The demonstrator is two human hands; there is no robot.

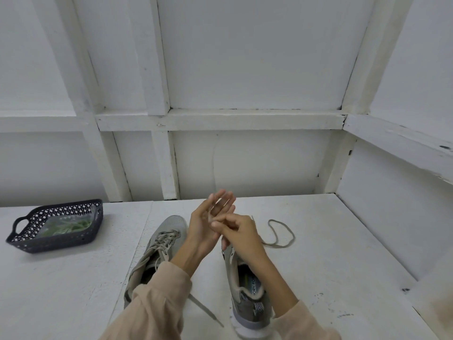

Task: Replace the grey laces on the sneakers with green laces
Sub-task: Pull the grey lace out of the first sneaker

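Left hand above laced sneaker, fingers spread straight. Right hand touches its palm, pinching grey lace. I see lace looping on table right of sneaker. Green laces in basket, well left.

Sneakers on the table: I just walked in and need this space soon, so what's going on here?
A person is swapping laces. The left sneaker is still laced in grey, untied. A grey lace loops on the table beside the right sneaker and runs up to the hands: the right hand pinches it against the open left hand, apparently gathering it. The green laces sit bagged in the basket, untouched.
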